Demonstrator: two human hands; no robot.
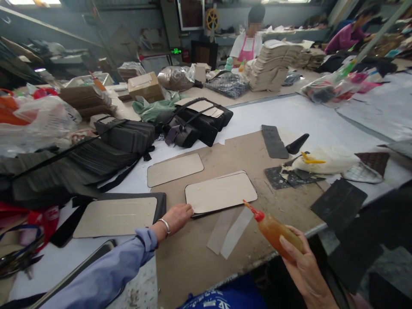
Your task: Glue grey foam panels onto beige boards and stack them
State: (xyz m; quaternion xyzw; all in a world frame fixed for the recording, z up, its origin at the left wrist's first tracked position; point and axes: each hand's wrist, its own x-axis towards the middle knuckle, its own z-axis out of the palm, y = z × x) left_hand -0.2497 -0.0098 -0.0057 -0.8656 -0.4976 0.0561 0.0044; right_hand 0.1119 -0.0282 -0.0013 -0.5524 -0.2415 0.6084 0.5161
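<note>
My right hand (301,257) is wrapped round a glue bottle (273,234) of amber liquid, its red nozzle tilted up to the left near a panel's lower edge. At the left end of that beige rounded panel (222,191), my left hand (175,218) has its fingers together on the corner, pinching or pressing it. Dark material shows under the panel's edge. Behind it lies a second beige panel (175,169). Another beige panel (119,216) rests on dark sheets to the left. Two pale translucent strips (236,231) lie just in front of the middle panel.
Dark stacked pieces (125,141) fill the left side, beside a tied black bundle (199,122). To the right are a grey piece (274,141), a white bag (328,161) and dark scraps (337,201). Two people work farther back, near a tall beige stack (270,64).
</note>
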